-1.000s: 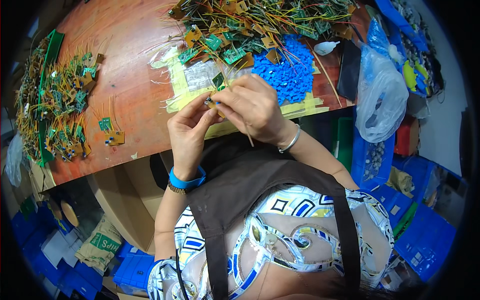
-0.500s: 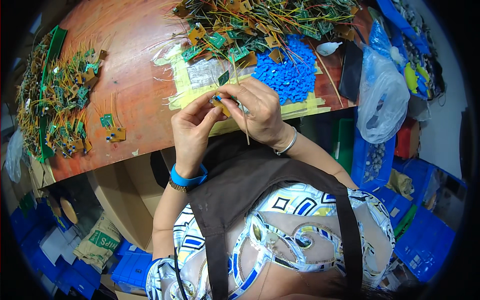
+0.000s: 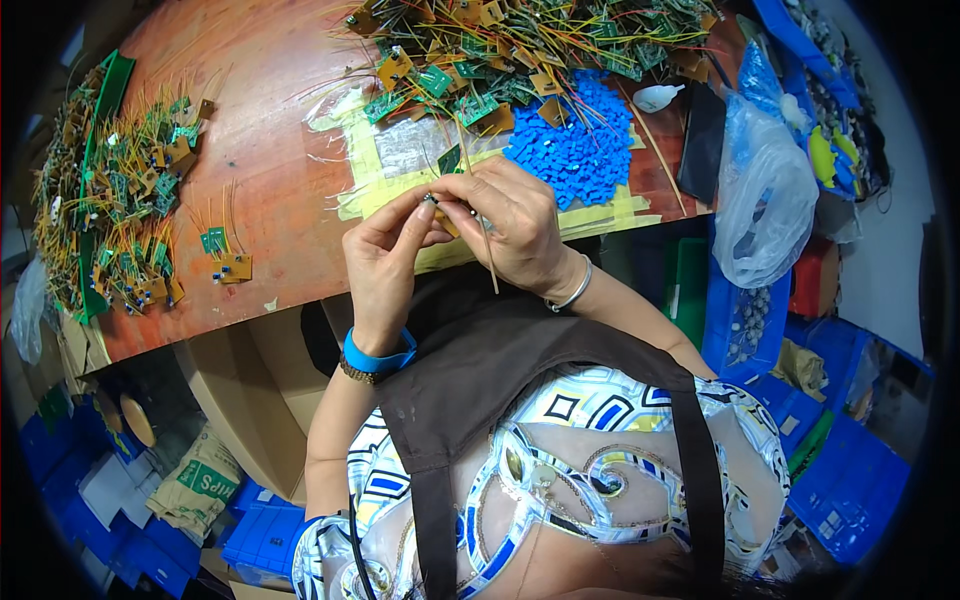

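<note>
My left hand (image 3: 385, 255) and my right hand (image 3: 510, 225) meet at the near edge of the brown table (image 3: 280, 200). Both pinch one small circuit board with thin yellow wire leads (image 3: 450, 205); a lead hangs down below my right hand. Just beyond my right hand lies a heap of small blue parts (image 3: 575, 150). Behind that spreads a big tangle of green and tan boards with wires (image 3: 520, 45). Yellow tape and clear plastic (image 3: 400, 150) cover the table under my hands.
A second pile of wired boards (image 3: 115, 200) fills the table's left side, with a few loose ones (image 3: 230, 260) nearer. A clear plastic bag (image 3: 765, 190) and blue bins (image 3: 850, 480) stand at the right. Cardboard boxes (image 3: 240, 400) sit under the table.
My hands have drawn slightly toward me from the taped patch, still working the small board together. The hanging wire lead stays below my right hand.
</note>
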Action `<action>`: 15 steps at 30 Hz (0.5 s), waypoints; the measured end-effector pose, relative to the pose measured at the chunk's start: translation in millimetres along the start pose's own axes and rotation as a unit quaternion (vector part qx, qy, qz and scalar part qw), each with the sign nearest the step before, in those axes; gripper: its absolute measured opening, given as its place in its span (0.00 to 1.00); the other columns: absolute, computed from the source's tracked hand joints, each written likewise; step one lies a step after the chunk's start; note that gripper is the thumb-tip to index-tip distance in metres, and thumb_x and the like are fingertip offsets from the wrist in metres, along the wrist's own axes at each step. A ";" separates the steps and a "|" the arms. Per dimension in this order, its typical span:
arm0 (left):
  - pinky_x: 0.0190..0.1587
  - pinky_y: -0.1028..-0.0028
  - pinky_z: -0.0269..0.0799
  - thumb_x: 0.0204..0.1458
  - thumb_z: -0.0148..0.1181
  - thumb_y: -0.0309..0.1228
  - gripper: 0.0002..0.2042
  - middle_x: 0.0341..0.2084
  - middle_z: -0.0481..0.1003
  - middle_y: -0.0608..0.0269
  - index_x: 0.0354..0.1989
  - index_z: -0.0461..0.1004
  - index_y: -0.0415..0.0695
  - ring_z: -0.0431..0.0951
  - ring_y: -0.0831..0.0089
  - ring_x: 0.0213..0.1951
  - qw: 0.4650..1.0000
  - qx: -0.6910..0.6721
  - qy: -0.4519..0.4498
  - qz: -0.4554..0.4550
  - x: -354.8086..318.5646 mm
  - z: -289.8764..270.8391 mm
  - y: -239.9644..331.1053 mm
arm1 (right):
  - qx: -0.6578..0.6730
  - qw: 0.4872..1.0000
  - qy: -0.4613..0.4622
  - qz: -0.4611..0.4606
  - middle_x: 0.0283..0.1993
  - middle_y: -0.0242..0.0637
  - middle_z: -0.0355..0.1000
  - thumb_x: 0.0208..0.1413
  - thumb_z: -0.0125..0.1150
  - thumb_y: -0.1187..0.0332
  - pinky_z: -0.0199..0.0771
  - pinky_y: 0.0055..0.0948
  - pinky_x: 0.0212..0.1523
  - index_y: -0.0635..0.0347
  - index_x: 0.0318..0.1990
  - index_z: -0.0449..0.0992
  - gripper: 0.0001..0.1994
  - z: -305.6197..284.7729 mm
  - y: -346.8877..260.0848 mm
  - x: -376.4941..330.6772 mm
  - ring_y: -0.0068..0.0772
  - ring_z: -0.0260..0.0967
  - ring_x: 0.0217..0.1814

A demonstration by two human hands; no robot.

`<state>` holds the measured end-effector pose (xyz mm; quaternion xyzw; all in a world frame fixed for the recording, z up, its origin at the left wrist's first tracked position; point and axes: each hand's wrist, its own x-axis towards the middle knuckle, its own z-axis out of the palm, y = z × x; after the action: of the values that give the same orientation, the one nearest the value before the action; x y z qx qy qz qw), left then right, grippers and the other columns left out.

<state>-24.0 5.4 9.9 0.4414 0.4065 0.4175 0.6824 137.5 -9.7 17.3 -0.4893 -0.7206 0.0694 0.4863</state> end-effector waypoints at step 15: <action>0.32 0.84 0.72 0.59 0.59 0.27 0.11 0.33 0.79 0.64 0.46 0.79 0.36 0.76 0.83 0.30 0.919 0.204 0.286 0.177 -7.3 -111.4 27.6 | 0.015 0.999 0.035 -0.001 0.32 0.39 0.77 0.44 0.70 0.80 0.71 0.29 0.32 0.62 0.40 0.79 0.13 -16.4 14.8 5.6 0.37 0.74 0.31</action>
<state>-135.0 35.1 6.1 0.4974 0.5758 0.5484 0.3467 159.3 -4.0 20.8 -0.4831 -0.7029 0.0625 0.5184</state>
